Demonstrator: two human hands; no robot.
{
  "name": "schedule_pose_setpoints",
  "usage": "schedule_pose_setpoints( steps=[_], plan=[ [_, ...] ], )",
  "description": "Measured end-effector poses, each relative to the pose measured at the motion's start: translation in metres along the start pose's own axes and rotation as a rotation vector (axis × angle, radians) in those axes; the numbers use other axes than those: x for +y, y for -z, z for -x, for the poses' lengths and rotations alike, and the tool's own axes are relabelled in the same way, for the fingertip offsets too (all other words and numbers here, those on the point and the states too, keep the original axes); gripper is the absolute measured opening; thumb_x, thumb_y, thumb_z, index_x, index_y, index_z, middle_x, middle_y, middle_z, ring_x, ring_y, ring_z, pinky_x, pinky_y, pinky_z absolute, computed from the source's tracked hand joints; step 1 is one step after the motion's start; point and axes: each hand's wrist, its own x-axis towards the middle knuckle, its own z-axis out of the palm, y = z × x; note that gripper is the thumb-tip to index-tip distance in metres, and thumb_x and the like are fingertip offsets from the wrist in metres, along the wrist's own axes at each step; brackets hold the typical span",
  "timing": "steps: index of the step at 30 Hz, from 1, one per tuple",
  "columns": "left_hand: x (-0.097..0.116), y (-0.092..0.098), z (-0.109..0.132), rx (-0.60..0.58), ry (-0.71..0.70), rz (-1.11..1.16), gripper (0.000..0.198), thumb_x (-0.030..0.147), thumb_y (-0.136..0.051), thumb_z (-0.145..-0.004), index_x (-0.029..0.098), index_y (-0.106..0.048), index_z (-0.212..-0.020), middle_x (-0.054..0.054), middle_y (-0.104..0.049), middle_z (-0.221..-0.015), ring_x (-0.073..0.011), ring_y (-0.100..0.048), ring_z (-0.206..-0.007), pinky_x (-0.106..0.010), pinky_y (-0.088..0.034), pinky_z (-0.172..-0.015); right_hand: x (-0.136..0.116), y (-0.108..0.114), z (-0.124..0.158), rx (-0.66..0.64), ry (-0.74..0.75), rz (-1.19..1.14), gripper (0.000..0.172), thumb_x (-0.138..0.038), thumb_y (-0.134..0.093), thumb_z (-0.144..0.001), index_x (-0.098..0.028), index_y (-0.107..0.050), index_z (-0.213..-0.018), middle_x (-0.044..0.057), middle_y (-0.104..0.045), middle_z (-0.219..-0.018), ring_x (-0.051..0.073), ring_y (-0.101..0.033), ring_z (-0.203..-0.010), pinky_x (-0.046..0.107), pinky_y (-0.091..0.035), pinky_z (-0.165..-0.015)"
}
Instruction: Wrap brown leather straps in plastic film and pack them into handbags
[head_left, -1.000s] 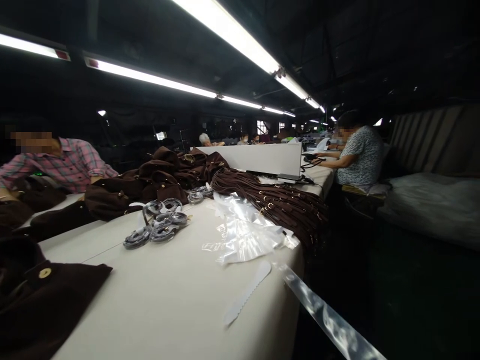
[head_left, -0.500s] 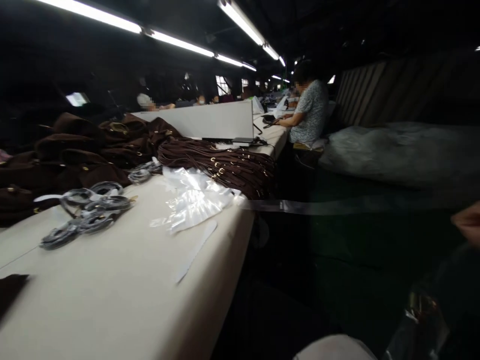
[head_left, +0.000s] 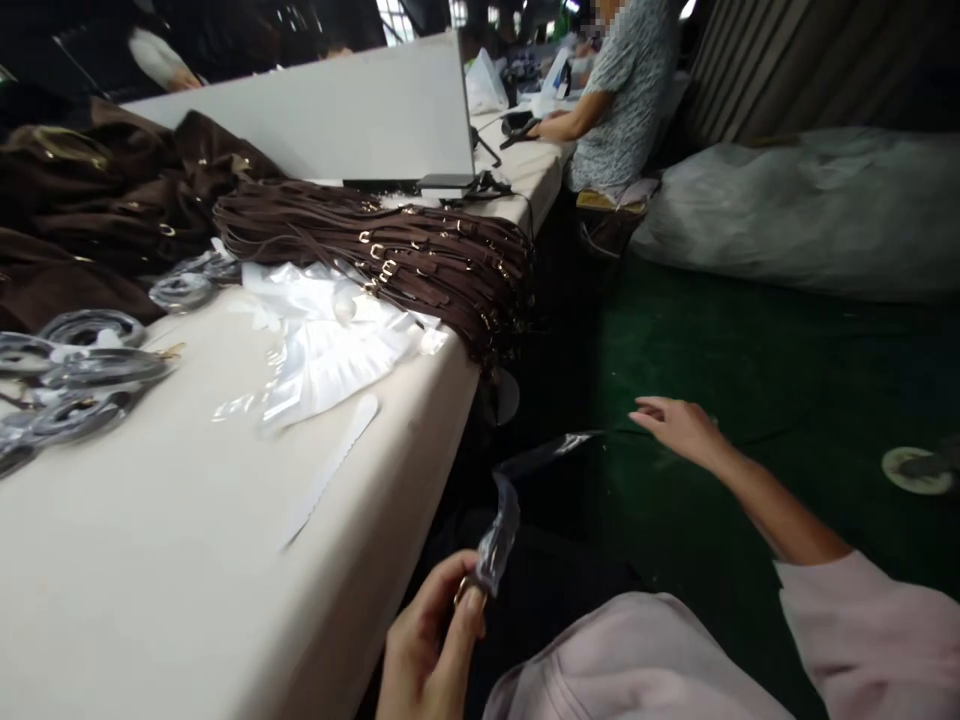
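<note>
The left hand (head_left: 431, 640) is pinching one end of a clear plastic sleeve (head_left: 501, 520) between thumb and fingers, just off the edge of the white worktable (head_left: 187, 560). The right hand (head_left: 679, 425) is reaching out over the green floor (head_left: 750, 370), fingers loosely spread, touching the sleeve's far end; whether it is gripping is unclear.

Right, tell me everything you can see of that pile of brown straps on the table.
The straps are dark brown, thin and long, leather by the look, many laid side by side in one thick bundle. Small gold buckles show along several of them. The bundle lies across the white table, from near the white board to the table's edge, where its end droops over. Clear plastic bags lie against its near side, brown bags beside its far end. No hand touches it.
</note>
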Motion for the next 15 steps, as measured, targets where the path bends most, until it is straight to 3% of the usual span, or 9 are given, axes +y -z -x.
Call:
schedule_pose_setpoints(
  steps=[2,4,6,9,12,15],
  plan=[
    [-0.006,-0.020,-0.022,0.032,-0.093,-0.124,0.032,0.044,-0.062,-0.088,0.020,-0.066,-0.110,-0.004,-0.068,-0.088,-0.0175,-0.061,-0.076,-0.025,-0.050,-0.069,-0.039,-0.033,0.026,-0.264,0.196,-0.277,0.028,-0.028,-0.067,-0.088,-0.019,-0.068,-0.114,0.008,-0.070,-0.104,0.021,-0.067,-0.094,0.031,-0.053,-0.085],
    [-0.014,-0.037,-0.041,0.072,-0.124,-0.216,0.030,0.041,-0.055,-0.093,0.020,-0.064,-0.112,-0.006,-0.069,-0.097,-0.0197,-0.064,-0.085,-0.028,-0.051,-0.077,-0.076,-0.060,0.061,-0.494,0.335,-0.560,0.026,-0.032,-0.069,-0.085,-0.020,-0.068,-0.108,0.005,-0.068,-0.101,0.019,-0.066,-0.091,0.029,-0.055,-0.082],
    [-0.024,-0.048,-0.054,0.124,-0.140,-0.276,0.029,0.039,-0.050,-0.095,0.020,-0.063,-0.113,-0.008,-0.069,-0.104,-0.0214,-0.065,-0.092,-0.030,-0.051,-0.083,-0.103,-0.082,0.093,-0.582,0.400,-0.679,0.025,-0.026,-0.072,-0.082,-0.021,-0.067,-0.106,0.003,-0.064,-0.099,0.016,-0.065,-0.086,0.026,-0.056,-0.076],
    [-0.036,-0.055,-0.058,0.190,-0.164,-0.334,0.028,0.036,-0.050,-0.095,0.019,-0.063,-0.114,-0.008,-0.069,-0.108,-0.0218,-0.066,-0.098,-0.031,-0.051,-0.086,-0.115,-0.109,0.120,-0.465,0.464,-0.701,0.020,-0.017,-0.069,-0.081,-0.019,-0.064,-0.101,0.002,-0.062,-0.094,0.015,-0.063,-0.082,0.025,-0.055,-0.073],
    [-0.044,-0.056,-0.051,0.188,-0.176,-0.370,0.026,0.033,-0.050,-0.096,0.020,-0.063,-0.114,-0.007,-0.070,-0.107,-0.0208,-0.067,-0.096,-0.030,-0.052,-0.084,-0.108,-0.123,0.125,-0.346,0.474,-0.659,0.014,-0.012,-0.063,-0.084,-0.019,-0.062,-0.096,0.001,-0.061,-0.088,0.014,-0.062,-0.078,0.024,-0.054,-0.071],
    [-0.050,-0.056,-0.043,0.188,-0.211,-0.413,0.026,0.030,-0.050,-0.096,0.018,-0.063,-0.115,-0.008,-0.070,-0.108,-0.0210,-0.067,-0.097,-0.030,-0.054,-0.084,-0.100,-0.128,0.124,-0.329,0.499,-0.581,0.007,-0.012,-0.059,-0.086,-0.019,-0.062,-0.087,0.000,-0.061,-0.081,0.013,-0.061,-0.072,0.023,-0.051,-0.066]
  ],
)
